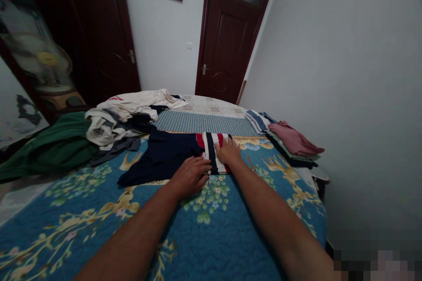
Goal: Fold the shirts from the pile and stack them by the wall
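A navy garment [171, 149] lies on the bed, its right part banded in red, white and navy stripes and apparently folded over. My right hand [229, 153] rests on the striped part [212, 153], fingers stretched forward and thumb apart. Beside it, my left hand [193, 176] lies at the garment's near edge, where navy cloth meets the stripes. Its fingers point right and bend slightly, with no cloth visibly gripped. Toward the left, the navy cloth spreads out flat to a corner.
A blue floral quilt [231, 224] covers the bed. At left is a loose heap with a green garment [56, 145] and white clothes [141, 103]. Folded clothes [293, 138] are stacked at right by the wall. Behind stand a dark red door [234, 39] and a fan [48, 59].
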`<action>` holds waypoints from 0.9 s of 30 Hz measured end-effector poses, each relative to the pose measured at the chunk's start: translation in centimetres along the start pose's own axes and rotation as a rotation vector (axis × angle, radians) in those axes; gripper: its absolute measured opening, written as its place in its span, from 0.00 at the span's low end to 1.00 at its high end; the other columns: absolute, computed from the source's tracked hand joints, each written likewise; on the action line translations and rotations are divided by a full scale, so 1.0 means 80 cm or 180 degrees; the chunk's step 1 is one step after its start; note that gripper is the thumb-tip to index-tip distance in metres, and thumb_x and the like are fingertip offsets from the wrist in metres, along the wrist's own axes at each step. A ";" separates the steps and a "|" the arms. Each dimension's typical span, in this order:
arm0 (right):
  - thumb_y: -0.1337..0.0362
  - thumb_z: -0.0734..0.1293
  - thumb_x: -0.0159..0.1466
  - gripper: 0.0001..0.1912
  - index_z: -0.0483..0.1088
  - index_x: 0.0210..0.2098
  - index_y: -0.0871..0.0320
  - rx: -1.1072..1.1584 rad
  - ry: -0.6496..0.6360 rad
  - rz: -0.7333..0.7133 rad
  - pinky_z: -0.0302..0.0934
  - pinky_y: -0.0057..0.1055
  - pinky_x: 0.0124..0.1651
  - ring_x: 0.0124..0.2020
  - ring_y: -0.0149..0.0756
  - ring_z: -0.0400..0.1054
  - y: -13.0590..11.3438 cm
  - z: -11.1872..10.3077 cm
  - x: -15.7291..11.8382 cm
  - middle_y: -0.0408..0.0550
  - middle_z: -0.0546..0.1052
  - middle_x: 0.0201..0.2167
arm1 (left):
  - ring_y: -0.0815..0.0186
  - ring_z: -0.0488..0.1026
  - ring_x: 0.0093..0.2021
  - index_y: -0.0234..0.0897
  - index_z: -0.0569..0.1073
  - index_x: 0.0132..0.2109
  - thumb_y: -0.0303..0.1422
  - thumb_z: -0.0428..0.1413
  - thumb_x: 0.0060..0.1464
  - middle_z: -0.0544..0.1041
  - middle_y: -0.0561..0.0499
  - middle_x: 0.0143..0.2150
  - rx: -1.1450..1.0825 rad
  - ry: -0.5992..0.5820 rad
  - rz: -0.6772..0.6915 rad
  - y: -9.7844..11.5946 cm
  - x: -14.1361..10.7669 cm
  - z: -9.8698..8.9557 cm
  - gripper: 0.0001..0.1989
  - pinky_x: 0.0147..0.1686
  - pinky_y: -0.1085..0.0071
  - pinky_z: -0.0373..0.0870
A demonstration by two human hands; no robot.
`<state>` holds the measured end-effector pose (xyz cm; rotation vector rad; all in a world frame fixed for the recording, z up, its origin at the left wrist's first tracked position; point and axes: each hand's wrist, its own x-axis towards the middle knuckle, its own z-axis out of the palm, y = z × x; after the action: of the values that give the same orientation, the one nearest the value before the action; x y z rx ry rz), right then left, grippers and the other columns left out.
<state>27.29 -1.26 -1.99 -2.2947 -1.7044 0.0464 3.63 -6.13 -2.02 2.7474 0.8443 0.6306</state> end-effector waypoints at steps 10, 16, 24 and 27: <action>0.40 0.53 0.76 0.41 0.62 0.76 0.62 0.0065 -0.0340 -0.0140 0.39 0.61 0.78 0.79 0.59 0.48 0.023 -0.004 0.072 0.64 0.56 0.79 | 0.51 0.70 0.71 0.45 0.80 0.63 0.34 0.57 0.68 0.77 0.45 0.69 -0.0081 -0.0055 -0.0051 0.001 0.000 -0.001 0.19 0.74 0.43 0.58; 0.46 0.52 0.78 0.37 0.65 0.73 0.67 -0.0020 0.0183 -0.0238 0.47 0.52 0.76 0.76 0.57 0.56 0.030 0.000 0.054 0.69 0.62 0.76 | 0.51 0.71 0.71 0.43 0.81 0.61 0.34 0.58 0.67 0.78 0.45 0.68 -0.0100 -0.0048 -0.0090 0.004 0.000 -0.004 0.18 0.74 0.44 0.59; 0.48 0.55 0.78 0.34 0.64 0.72 0.67 -0.0237 0.0458 -0.0491 0.53 0.49 0.72 0.70 0.59 0.63 0.065 -0.001 -0.040 0.71 0.70 0.69 | 0.53 0.75 0.66 0.44 0.83 0.57 0.34 0.59 0.67 0.81 0.45 0.64 0.0004 0.0098 0.0056 0.010 -0.001 -0.008 0.15 0.70 0.50 0.64; 0.50 0.56 0.78 0.34 0.62 0.73 0.67 -0.0243 0.0501 -0.0491 0.53 0.47 0.72 0.71 0.57 0.63 0.074 -0.004 -0.070 0.69 0.70 0.69 | 0.55 0.80 0.59 0.43 0.86 0.49 0.34 0.57 0.68 0.84 0.45 0.59 0.0036 0.0052 0.0294 0.015 -0.001 -0.018 0.12 0.64 0.56 0.69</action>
<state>31.17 -8.12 -3.94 -2.1473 -1.8225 -0.2282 3.56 -7.07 -0.41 2.8085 0.7297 0.6681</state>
